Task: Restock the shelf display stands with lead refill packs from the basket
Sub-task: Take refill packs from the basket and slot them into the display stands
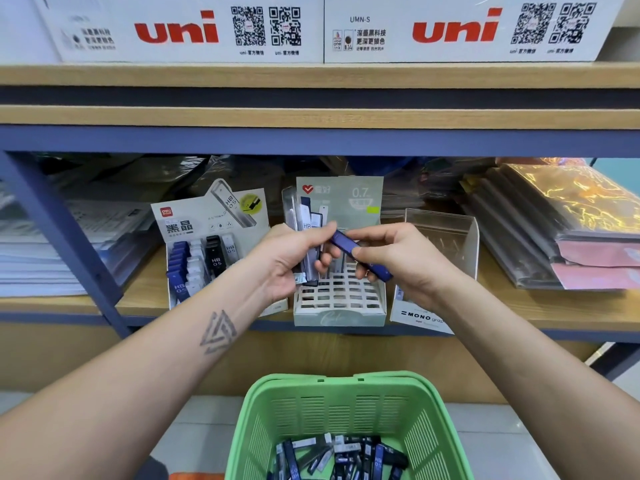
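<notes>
Nearest the viewer, the green basket still held a heap of lead refill packs, so most of the restocking remained. Above it, the left hand curled round a small bundle of packs, while the right hand pinched one blue pack between thumb and fingers, angled over the middle stand. That grid stand showed mostly vacant slots; the left stand appeared largely filled; the clear stand to the right looked nearly bare. Stacked folders and paper piles flanked the stands without blocking them; white cartons sat on the shelf above
</notes>
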Motion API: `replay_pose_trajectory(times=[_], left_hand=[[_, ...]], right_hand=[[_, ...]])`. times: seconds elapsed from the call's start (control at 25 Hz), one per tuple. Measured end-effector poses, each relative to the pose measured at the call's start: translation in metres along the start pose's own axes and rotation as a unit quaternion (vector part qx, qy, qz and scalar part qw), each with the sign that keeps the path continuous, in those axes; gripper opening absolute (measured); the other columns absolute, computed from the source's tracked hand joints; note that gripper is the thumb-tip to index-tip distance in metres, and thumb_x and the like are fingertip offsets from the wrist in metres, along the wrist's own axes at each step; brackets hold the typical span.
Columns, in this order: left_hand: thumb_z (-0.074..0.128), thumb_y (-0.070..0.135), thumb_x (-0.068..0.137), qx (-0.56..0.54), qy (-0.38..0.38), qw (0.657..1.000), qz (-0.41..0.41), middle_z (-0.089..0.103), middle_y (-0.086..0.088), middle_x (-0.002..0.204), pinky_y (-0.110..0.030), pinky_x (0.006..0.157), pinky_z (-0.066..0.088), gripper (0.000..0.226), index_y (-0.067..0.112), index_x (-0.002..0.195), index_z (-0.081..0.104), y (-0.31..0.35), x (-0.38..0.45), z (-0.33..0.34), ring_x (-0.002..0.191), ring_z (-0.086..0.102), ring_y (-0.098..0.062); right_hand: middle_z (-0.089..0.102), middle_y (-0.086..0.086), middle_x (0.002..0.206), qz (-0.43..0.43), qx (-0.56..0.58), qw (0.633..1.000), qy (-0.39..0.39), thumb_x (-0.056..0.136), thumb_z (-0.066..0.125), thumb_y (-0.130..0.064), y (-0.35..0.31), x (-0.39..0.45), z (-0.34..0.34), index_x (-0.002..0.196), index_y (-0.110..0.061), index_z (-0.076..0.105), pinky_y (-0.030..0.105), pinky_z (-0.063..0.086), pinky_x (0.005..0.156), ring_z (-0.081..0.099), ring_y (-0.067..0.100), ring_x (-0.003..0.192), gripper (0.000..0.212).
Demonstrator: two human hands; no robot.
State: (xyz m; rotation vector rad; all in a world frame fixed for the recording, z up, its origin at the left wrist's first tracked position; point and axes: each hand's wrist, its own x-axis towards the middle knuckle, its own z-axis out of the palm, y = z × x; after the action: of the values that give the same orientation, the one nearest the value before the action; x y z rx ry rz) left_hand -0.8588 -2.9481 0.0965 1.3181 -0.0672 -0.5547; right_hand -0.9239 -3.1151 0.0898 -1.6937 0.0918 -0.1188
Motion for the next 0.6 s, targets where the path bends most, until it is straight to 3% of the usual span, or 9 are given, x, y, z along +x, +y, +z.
replay_pose_trajectory(times=[0.16, 0.32, 0.44, 0.6], left_hand=[[0.067, -0.001, 0.090, 0.022, 0.057, 0.998, 0.033, 0.065, -0.017, 0.065, -0.017, 0.039, 0.040, 0.006, -0.006, 0.091, 0.066, 0.009, -0.006, -0.025, 0.046, 0.054, -0.012], [0.068, 0.002, 0.090, 0.014, 0.095, 0.995, 0.026, 0.067, -0.017, 0.071, -0.018, 0.040, 0.042, 0.009, -0.005, 0.097, 0.066, 0.016, -0.013, -0.059, 0.050, 0.056, -0.013], [0.064, 0.001, 0.092, 0.005, 0.131, 0.991, 0.022, 0.065, -0.016, 0.067, -0.017, 0.038, 0.041, 0.006, -0.004, 0.095, 0.063, 0.025, -0.018, -0.084, 0.046, 0.055, -0.012], [0.062, -0.003, 0.091, -0.005, 0.171, 0.984, 0.043, 0.065, -0.019, 0.066, -0.016, 0.035, 0.038, 0.005, -0.001, 0.086, 0.060, 0.043, -0.027, -0.117, 0.041, 0.051, -0.012]], right_hand=[[0.069, 0.017, 0.077, 0.010, 0.072, 0.997, 0.018, 0.088, 0.071, 0.006, -0.002, 0.007, 0.015, 0.106, 0.003, 0.068, 0.023, 0.055, 0.058, 0.067, 0.020, 0.062, 0.018], [0.069, 0.021, 0.086, 0.025, 0.181, 0.982, 0.041, 0.089, 0.067, 0.010, 0.003, 0.019, 0.039, 0.105, 0.006, 0.065, 0.021, 0.058, 0.065, 0.068, 0.021, 0.068, 0.017], [0.070, 0.019, 0.093, 0.003, 0.161, 0.985, 0.054, 0.094, 0.061, 0.008, 0.003, 0.026, 0.065, 0.113, 0.002, 0.066, 0.021, 0.059, 0.073, 0.069, 0.017, 0.072, 0.020], [0.074, 0.014, 0.084, -0.067, 0.042, 0.995, 0.059, 0.091, 0.069, 0.004, -0.001, 0.032, 0.094, 0.110, -0.004, 0.063, 0.023, 0.059, 0.071, 0.072, 0.016, 0.070, 0.022]])
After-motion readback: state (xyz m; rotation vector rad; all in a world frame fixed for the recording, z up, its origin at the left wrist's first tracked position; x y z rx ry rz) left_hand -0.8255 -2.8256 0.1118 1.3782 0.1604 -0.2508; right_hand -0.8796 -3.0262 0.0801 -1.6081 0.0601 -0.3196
